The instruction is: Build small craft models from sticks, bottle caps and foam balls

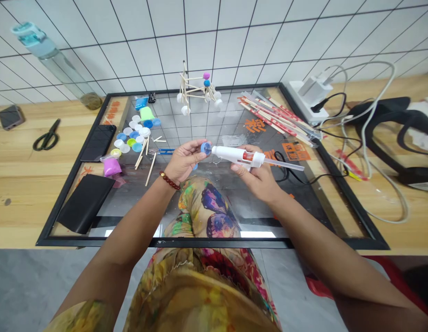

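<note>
My left hand (184, 160) pinches a blue bottle cap (205, 148) over the glass tabletop. In my right hand (254, 175) is a white glue gun (229, 154), a clear glue stick (286, 164) poking out of its back end. Its nozzle points left and meets or nearly meets the open side of the cap; I cannot tell which. Beyond them a small frame of wooden sticks (193, 96) stands near the wall, with white, blue and pink lumps at its joints. Bottle caps (125, 148) in several colours and loose wooden sticks (151, 169) lie left of my left hand.
Wrapped chopsticks (276, 115) lie at the back right, near a power strip (307, 99) with tangled cables. On the left are a phone (99, 143), a black pouch (86, 203), scissors (47, 136), a pink packet (111, 166) and a tall bottle (62, 67).
</note>
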A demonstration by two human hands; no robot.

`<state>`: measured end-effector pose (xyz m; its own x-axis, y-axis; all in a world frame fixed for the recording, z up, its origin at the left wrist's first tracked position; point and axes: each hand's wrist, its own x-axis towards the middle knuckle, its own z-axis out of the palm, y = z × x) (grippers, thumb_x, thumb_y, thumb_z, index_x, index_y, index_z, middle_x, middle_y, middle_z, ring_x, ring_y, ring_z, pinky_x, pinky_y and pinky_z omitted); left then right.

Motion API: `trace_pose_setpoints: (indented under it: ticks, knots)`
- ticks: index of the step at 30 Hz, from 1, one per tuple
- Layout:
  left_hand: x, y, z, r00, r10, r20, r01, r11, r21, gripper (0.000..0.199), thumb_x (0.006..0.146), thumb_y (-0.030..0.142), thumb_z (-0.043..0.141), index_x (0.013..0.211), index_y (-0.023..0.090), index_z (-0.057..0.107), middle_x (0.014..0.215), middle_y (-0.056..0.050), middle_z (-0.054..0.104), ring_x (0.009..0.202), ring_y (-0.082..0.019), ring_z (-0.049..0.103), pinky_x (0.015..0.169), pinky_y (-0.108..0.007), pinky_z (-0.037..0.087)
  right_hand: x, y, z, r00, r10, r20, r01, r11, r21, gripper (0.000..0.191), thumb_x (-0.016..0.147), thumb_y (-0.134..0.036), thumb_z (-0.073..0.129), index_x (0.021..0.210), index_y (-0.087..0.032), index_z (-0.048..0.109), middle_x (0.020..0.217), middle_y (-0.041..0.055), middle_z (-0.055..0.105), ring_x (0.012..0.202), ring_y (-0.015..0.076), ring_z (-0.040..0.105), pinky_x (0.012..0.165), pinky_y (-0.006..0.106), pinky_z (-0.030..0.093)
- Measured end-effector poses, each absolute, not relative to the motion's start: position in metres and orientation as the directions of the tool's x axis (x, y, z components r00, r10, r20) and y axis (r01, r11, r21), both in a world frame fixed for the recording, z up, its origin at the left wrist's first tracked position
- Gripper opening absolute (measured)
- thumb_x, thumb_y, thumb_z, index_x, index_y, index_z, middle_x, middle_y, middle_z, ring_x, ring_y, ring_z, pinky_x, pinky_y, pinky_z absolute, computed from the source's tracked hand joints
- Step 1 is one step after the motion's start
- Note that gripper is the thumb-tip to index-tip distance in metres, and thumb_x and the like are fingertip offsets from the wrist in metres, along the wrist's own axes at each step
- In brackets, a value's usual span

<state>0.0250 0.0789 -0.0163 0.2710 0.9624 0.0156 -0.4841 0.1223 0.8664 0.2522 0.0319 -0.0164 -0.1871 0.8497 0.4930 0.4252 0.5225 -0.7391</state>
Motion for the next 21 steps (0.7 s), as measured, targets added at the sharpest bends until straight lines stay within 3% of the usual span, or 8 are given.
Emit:
trace_pose_setpoints:
  ticks: [4,10,21]
  knots:
    - [0.0249,0.0788,-0.0166,0.278,0.961,0.016,-0.481,0.124,0.868,0.044,0.053,0.022,0.097,0.094,0.022,0.080,0.102,-0.004,0.079,0.096,-0.015,0.071,0.097,-0.032,0.053,0.2523,0.0309,-0.0151,-0.187,0.847,0.497,0.429,0.526,-0.735,0.030,0.093,-0.050,0.060,0.103,-0.023,0.067,0.123,0.0109,0.064,0.112,0.0275,0.064,0.100,0.046,0.052]
    - [0.0243,0.0788,-0.0170,0.276,0.961,-0.004,-0.471,0.139,0.871,0.044,0.055,0.021,0.096,0.096,0.021,0.079,0.105,-0.005,0.079,0.105,-0.019,0.070,0.108,-0.039,0.048,0.2521,0.0309,-0.0162,-0.185,0.843,0.504,0.428,0.531,-0.731,0.030,0.093,-0.051,0.059,0.100,-0.022,0.066,0.122,0.0117,0.064,0.114,0.0287,0.063,0.102,0.047,0.051]
    - [0.0253,0.0780,-0.0148,0.273,0.962,-0.020,-0.474,0.153,0.867,0.042,0.056,0.016,0.094,0.095,0.020,0.079,0.104,-0.006,0.079,0.109,-0.021,0.070,0.109,-0.040,0.048,0.2523,0.0286,-0.0150,-0.168,0.879,0.446,0.423,0.473,-0.773,0.029,0.091,-0.048,0.063,0.106,-0.023,0.063,0.121,0.0110,0.063,0.112,0.0280,0.062,0.102,0.047,0.051]
